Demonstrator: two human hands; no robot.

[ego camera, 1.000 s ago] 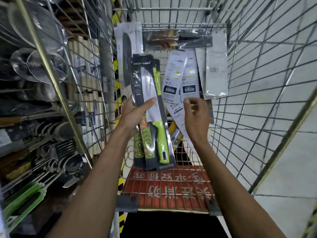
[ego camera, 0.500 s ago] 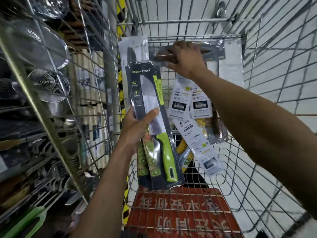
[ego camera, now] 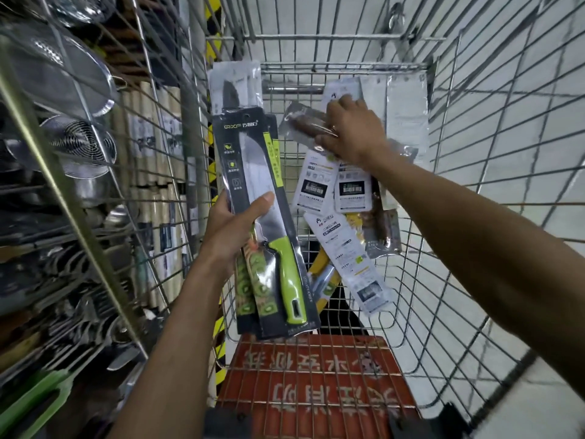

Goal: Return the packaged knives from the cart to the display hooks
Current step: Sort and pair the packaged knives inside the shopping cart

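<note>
My left hand (ego camera: 231,229) grips a stack of black-carded knife packs (ego camera: 259,198) with green handles, held upright over the wire cart (ego camera: 443,280); the thumb lies across the front blade. Deeper in the cart, my right hand (ego camera: 351,131) holds a clear pack with a brown-handled knife (ego camera: 304,125), lifted at a slant. Below it lie white-backed knife packs (ego camera: 316,185) and a yellow-handled one (ego camera: 323,264). A grey pack with a dark blade (ego camera: 234,87) leans at the cart's far left.
A wire shelf rack (ego camera: 79,217) on the left holds metal strainers (ego camera: 76,144), ladles and rolled goods. The cart's red child-seat flap (ego camera: 316,375) sits nearest me. White floor tiles (ego camera: 522,122) show through the cart's right side.
My right hand has pulled the brown-handled pack down and toward me from the cart's far rim, tilting it. My left hand keeps the same grip on the green-handled packs.
</note>
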